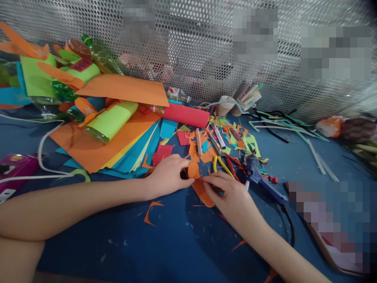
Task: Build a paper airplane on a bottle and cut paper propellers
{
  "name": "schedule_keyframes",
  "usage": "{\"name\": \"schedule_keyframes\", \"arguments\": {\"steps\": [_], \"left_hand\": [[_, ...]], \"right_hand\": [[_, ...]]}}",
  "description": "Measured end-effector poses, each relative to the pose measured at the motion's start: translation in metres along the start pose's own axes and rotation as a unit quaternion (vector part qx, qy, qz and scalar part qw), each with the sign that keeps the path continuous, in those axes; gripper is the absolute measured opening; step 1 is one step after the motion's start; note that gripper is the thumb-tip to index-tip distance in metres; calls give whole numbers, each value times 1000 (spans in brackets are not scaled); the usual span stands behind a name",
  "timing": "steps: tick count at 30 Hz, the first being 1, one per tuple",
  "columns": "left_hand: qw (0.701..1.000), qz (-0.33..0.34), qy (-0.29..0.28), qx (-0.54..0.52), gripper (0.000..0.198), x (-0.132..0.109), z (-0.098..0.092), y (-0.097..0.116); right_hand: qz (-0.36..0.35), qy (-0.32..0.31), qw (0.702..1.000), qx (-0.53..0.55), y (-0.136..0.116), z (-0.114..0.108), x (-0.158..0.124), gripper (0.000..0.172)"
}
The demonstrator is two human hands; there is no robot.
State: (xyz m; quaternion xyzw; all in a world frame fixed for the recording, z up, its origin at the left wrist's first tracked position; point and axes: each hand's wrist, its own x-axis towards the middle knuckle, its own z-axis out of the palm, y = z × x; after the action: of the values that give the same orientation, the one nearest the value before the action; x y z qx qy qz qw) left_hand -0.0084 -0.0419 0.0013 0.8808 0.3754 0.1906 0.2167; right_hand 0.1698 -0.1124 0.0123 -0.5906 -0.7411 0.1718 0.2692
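Between thumb and fingers, my left hand (166,177) pinches a cut piece of orange paper (203,193) by its rounded, folded-looking upper end. The paper's longer rounded end hangs down toward the table. My right hand (229,194) is closed in a pinch at the paper's right edge, fingertips touching it. Just beyond my right hand lie scissors with yellow handles (224,167) and a tool with red handles (234,163). A blue glue gun (265,184) rests to the right of that hand, its black cable trailing toward me.
Colored paper sheets (85,151) are stacked at left under paper-wrapped plastic bottles (113,121). A red paper-wrapped bottle (186,114), markers (218,136) and scattered scraps lie ahead. Cups of sticks (226,106) stand by the perforated metal screen (194,47). A purple object (19,169) sits far left.
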Motion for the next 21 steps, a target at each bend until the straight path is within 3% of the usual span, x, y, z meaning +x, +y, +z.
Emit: {"name": "schedule_keyframes", "arguments": {"steps": [7, 21], "left_hand": [[1000, 11, 2, -8, 18, 1, -2, 2], [997, 60, 20, -50, 11, 1, -1, 2]], "right_hand": [[-69, -2, 993, -91, 3, 7, -2, 27], [-44, -19, 998, -38, 4, -2, 0, 23]]}}
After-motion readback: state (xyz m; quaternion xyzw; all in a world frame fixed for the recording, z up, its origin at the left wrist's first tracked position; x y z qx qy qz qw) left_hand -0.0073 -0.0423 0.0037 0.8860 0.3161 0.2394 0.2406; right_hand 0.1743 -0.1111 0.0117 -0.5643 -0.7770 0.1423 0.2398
